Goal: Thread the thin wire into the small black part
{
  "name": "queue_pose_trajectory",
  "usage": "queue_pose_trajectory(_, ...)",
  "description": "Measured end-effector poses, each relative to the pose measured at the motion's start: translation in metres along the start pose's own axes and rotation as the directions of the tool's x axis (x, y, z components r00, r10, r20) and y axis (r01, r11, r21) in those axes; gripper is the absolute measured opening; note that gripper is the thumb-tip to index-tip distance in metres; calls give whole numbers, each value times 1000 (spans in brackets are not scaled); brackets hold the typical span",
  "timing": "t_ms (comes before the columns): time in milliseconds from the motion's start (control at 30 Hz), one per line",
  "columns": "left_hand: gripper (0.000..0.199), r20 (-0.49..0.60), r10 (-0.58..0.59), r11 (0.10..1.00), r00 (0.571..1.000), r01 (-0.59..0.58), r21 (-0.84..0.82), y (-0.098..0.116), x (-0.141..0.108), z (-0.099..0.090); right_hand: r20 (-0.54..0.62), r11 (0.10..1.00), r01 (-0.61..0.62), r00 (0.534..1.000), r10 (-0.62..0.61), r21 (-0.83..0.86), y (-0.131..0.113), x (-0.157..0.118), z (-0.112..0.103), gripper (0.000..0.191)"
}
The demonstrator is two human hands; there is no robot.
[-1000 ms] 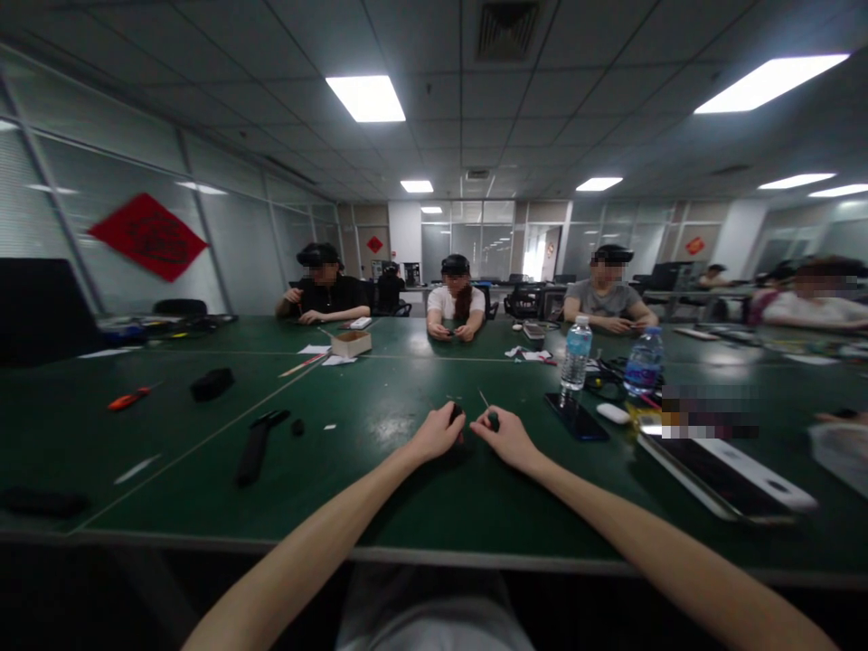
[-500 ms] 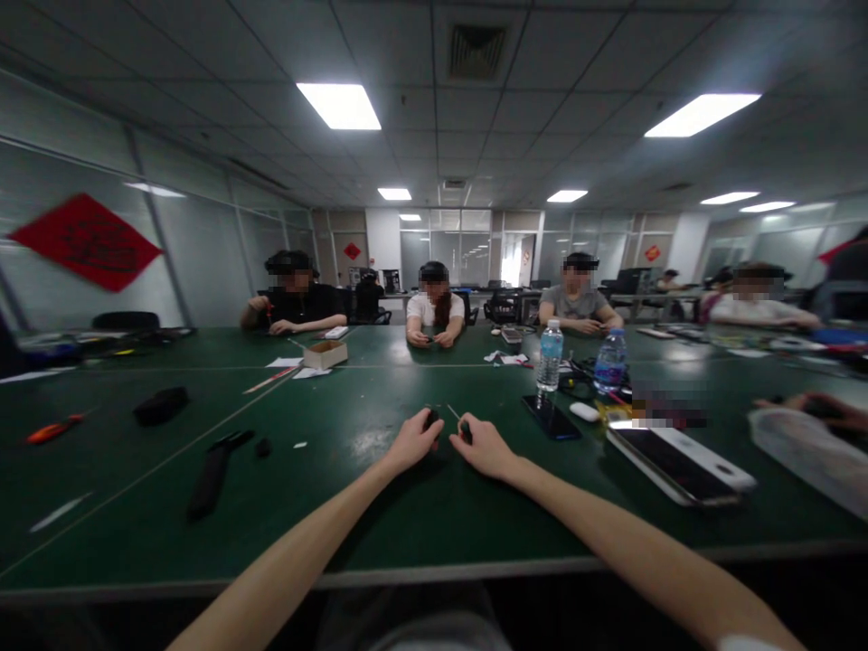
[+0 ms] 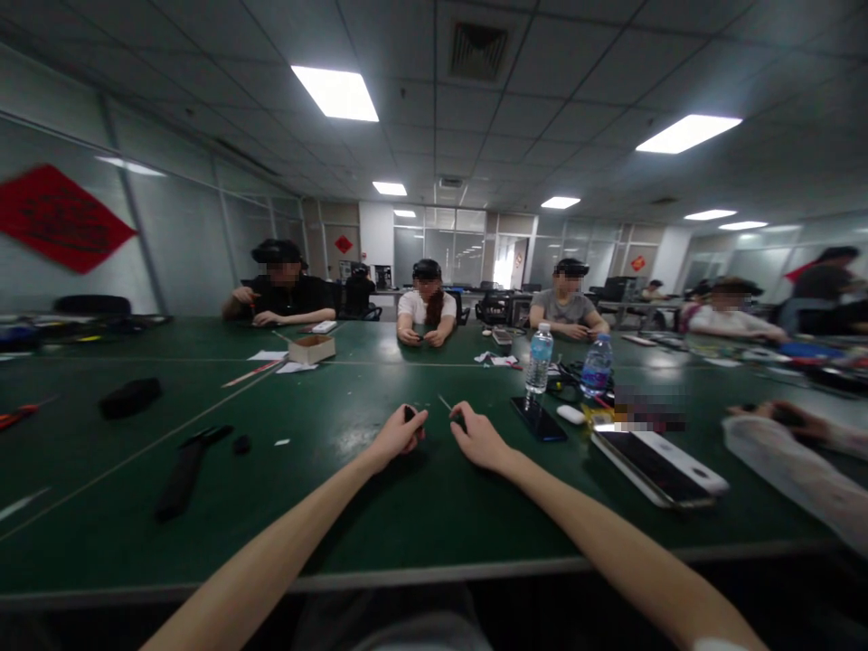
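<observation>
Over the middle of the green table (image 3: 325, 533), my left hand (image 3: 395, 434) is closed around a small black object (image 3: 409, 414); its kind is hidden by the fingers. My right hand (image 3: 480, 438) is closed on a slim tool that looks like a small screwdriver. Its thin metal shaft (image 3: 445, 401) points up and to the left, while the grip is covered by the fingers. A gap separates the two hands. Right of my right hand lies a dark phone (image 3: 538, 419).
Two water bottles (image 3: 539, 359) stand beyond the phone, near a white mouse (image 3: 570, 414) and cables. A phone on a white box (image 3: 657, 466) lies to the right. Leftward are a black handle-shaped piece (image 3: 186, 470), a black case (image 3: 131, 398) and a cardboard box (image 3: 312, 348). Several people sit around.
The view has turned slightly to the right, so things on the table appear farther left. My hands have drawn a little apart, and less of the right hand's tool shows.
</observation>
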State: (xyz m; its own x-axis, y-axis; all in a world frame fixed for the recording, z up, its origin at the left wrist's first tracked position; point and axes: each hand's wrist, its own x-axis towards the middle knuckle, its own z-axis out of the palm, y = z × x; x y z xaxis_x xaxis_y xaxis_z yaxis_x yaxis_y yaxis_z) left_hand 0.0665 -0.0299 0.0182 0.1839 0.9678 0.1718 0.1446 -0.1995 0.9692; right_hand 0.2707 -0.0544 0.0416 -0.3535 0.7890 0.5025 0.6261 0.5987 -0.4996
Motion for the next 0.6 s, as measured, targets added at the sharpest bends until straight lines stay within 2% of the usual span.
queue_pose_trajectory(67,40,19,-36,997,999,37,-62,1,0,-1,-69,999,10,998,-7,36,-3,2,-6,22)
queue_pose_trajectory(133,41,56,-53,989,997,60,-133,3,-1,-2,-87,998,48,995,-44,35,-5,4,-13,25)
queue_pose_trajectory(200,44,77,-97,974,992,111,-199,5,-1,-3,35,991,127,991,-128,29,-7,3,-17,24)
queue_pose_trajectory(267,48,76,-140,959,987,154,-238,6,-1,-3,181,980,195,964,-196,24,-8,1,-19,23)
queue_pose_trajectory(333,52,70,-132,956,989,145,-255,6,-1,-4,258,975,223,941,-221,21,-9,-1,-18,23)
queue_pose_trajectory(467,56,36,-68,967,997,75,-244,8,-3,-4,258,974,223,939,-227,44,-14,-4,-15,23)
queue_pose_trajectory(600,61,5,-77,981,997,77,-176,10,-5,-3,267,964,259,926,-268,67,-21,-5,-16,25)
